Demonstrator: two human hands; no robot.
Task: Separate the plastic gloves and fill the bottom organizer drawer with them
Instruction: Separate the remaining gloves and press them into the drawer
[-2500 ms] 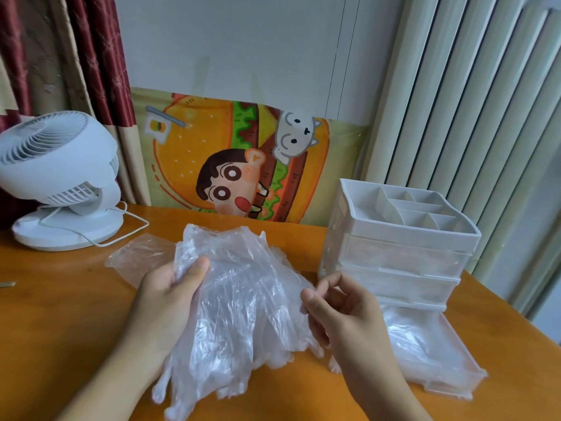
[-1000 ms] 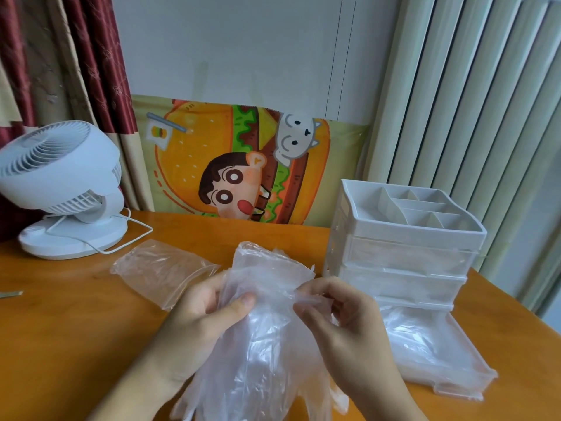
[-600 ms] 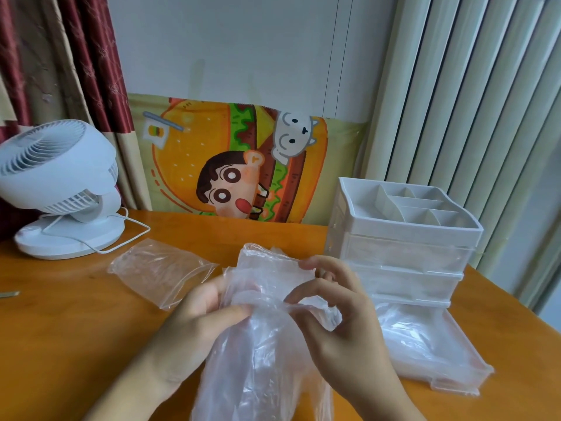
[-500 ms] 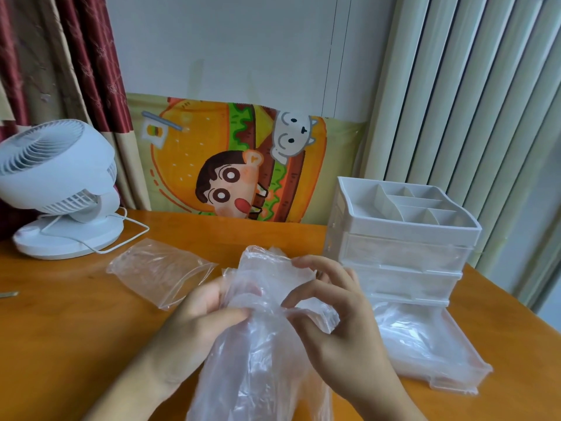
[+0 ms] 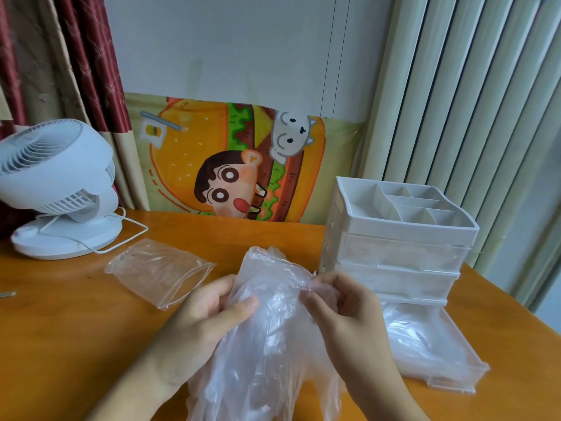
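A bundle of clear plastic gloves [image 5: 270, 335] hangs between my hands above the orange table. My left hand [image 5: 200, 320] grips the bundle from the left, thumb on its front. My right hand [image 5: 343, 311] pinches the top edge of one glove at the bundle's upper right. The white organizer [image 5: 400, 238] stands at the right. Its clear bottom drawer [image 5: 449, 381] is pulled out toward me and holds several clear gloves [image 5: 422, 344].
An empty clear zip bag [image 5: 158, 271] lies on the table [image 5: 60, 329] left of my hands. A white desk fan [image 5: 57, 189] with its cord stands at the far left. A cartoon poster leans on the wall behind.
My hands have closed in on the top of the bundle. My right hand has gone from hovering beside the gloves to pinching one glove's edge and drawing it rightward.
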